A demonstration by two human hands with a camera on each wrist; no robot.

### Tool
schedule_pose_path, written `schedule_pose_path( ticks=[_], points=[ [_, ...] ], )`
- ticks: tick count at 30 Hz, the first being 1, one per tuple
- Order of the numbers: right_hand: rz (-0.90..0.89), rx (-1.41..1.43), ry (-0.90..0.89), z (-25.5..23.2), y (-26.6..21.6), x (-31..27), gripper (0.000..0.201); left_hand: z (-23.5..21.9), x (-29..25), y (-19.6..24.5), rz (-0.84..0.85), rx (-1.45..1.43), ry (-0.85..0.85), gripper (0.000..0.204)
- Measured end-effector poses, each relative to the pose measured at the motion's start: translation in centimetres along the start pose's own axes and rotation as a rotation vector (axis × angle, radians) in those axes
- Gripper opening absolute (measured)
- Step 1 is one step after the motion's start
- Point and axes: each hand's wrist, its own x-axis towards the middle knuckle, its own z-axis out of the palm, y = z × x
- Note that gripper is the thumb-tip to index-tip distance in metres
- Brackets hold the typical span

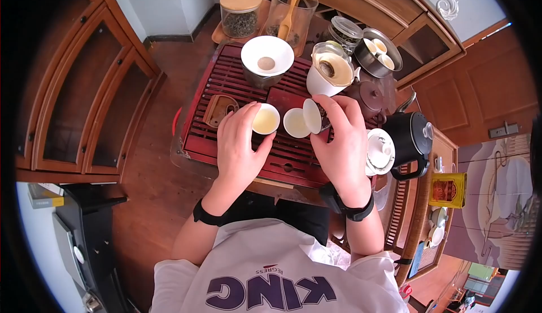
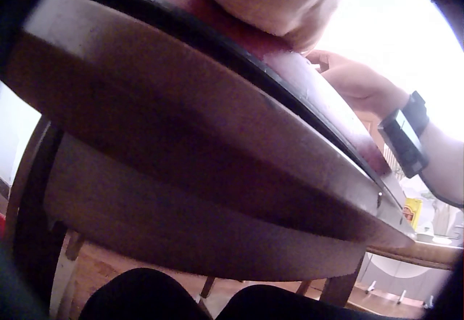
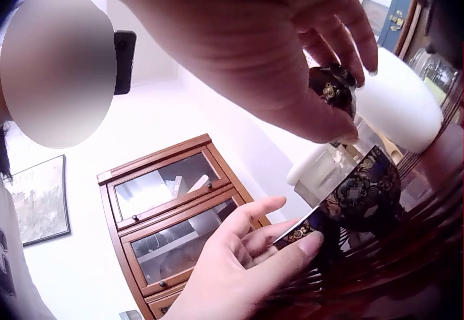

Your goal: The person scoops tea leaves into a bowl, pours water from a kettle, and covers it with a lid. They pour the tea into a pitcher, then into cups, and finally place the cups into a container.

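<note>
My left hand [image 1: 237, 143] holds a small teacup [image 1: 266, 118] of pale yellow tea between thumb and fingers, low over the slatted red tea tray [image 1: 195, 146]. Beside it stands a second teacup [image 1: 294, 123] with pale liquid. My right hand [image 1: 342, 140] pinches a third teacup [image 1: 312, 116], tipped on its side with its mouth towards the middle cup and overlapping that cup's rim. In the right wrist view the middle cup [image 3: 366, 193] shows a dark outside with gold patterning, white within. The left wrist view shows mostly the table edge [image 2: 181, 138].
Behind the cups are a white-lined bowl [image 1: 276, 50] and a white pitcher with a strainer [image 1: 327, 81]. To the right stand a clay teapot [image 1: 370, 97], a white lidded bowl [image 1: 380, 150] and a black kettle [image 1: 415, 138]. A lidded tea jar [image 1: 240, 16] is farther back.
</note>
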Motion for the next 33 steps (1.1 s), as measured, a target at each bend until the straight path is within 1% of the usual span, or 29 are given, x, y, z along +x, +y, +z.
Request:
schedule_pose_path(
  ticks=[2, 6, 8, 12, 14, 16, 19, 22, 23, 24, 26, 27, 31, 33],
  points=[
    [-0.052, -0.049, 0.042, 0.1, 0.0, 0.0, 0.058, 0.0, 0.0, 0.0, -0.002, 0.001, -0.004, 0.067],
    [-0.094, -0.080, 0.047, 0.1, -0.1, 0.2, 0.056, -0.1, 0.0, 0.1, -0.011, 0.005, -0.010, 0.066],
    [-0.226, -0.164, 0.101, 0.2, 0.1, 0.3, 0.054, 0.0, 0.0, 0.2, -0.019, 0.011, -0.015, 0.064],
    [-0.200, -0.124, 0.108, 0.0, 0.0, 0.1, 0.054, 0.1, -0.2, 0.0, -0.021, 0.007, -0.011, 0.067],
    [-0.079, 0.155, 0.128, -0.2, -0.3, 0.0, 0.057, 0.1, -0.2, -0.1, -0.021, 0.000, -0.012, 0.069],
    [-0.093, 0.114, 0.144, -0.6, -0.6, -0.2, 0.058, 0.1, -0.2, -0.1, -0.023, 0.009, -0.016, 0.070],
    [-0.047, 0.384, 0.115, -1.0, -1.6, -0.6, 0.057, -0.1, -0.1, 0.2, -0.027, 0.026, -0.020, 0.066],
    [-0.053, 0.541, 0.022, -1.9, -2.5, -1.2, 0.061, -0.2, 0.0, 0.4, -0.048, 0.034, -0.038, 0.065],
    [-0.028, 0.637, -0.023, -2.0, -2.6, -1.5, 0.063, -0.3, 0.0, 0.4, -0.053, 0.036, -0.044, 0.064],
    [-0.054, 0.641, -0.048, -2.4, -2.9, -1.6, 0.064, -0.3, 0.0, 0.4, -0.052, 0.035, -0.045, 0.064],
    [-0.025, 0.805, -0.091, -2.4, -3.4, -2.1, 0.065, -0.3, 0.0, 0.4, -0.036, 0.058, -0.050, 0.064],
    [-0.054, 0.819, -0.102, -2.6, -3.5, -2.2, 0.064, -0.3, 0.0, 0.3, -0.035, 0.058, -0.051, 0.064],
    [-0.063, 0.838, -0.156, -3.9, -3.9, -2.4, 0.062, -0.3, -0.1, 0.2, -0.059, 0.066, -0.090, 0.064],
    [-0.119, 0.763, -0.154, -4.2, -3.8, -2.3, 0.063, -0.2, -0.1, 0.2, -0.053, 0.064, -0.087, 0.064]
  ],
)
